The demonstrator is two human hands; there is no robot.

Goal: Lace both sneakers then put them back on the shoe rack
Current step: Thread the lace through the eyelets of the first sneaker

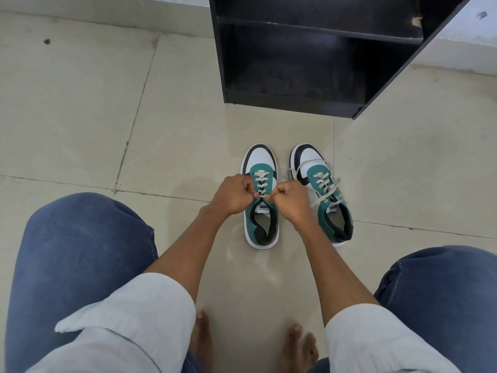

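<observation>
Item: pair of sneakers, teal, white and black, standing side by side on the tiled floor, toes toward the rack, heels toward the person. Left sneaker: white toe cap with black rim, teal upper, dark collar, white sole; cream lace crossed through the eyelets up to the tongue. Tongue label: white patch with black lettering, seen upside down, apparently "PUMA"; the letters are small. Right sneaker: same colours, just beside the first but apart from it; a like tongue label, also upside down; its lace lies loose, the ends trailing across the upper and over the side onto the floor, untied. Left hand: grip closed, fingers curled, pinching the lace of the left sneaker at the top eyelets, on that shoe's left side. Right hand: grip closed likewise into a loose fist, pinching the same lace from the other side; the two hands nearly meet above the tongue, a short run of lace taut between them. Rack: black, open-fronted, two shelves showing, both bare, standing on the floor beyond the sneakers and apart from them; a chip in the finish at its upper right edge. Person: squatting, blue jeans at both knees, pale rolled sleeves, bare feet at the lower edge.
</observation>
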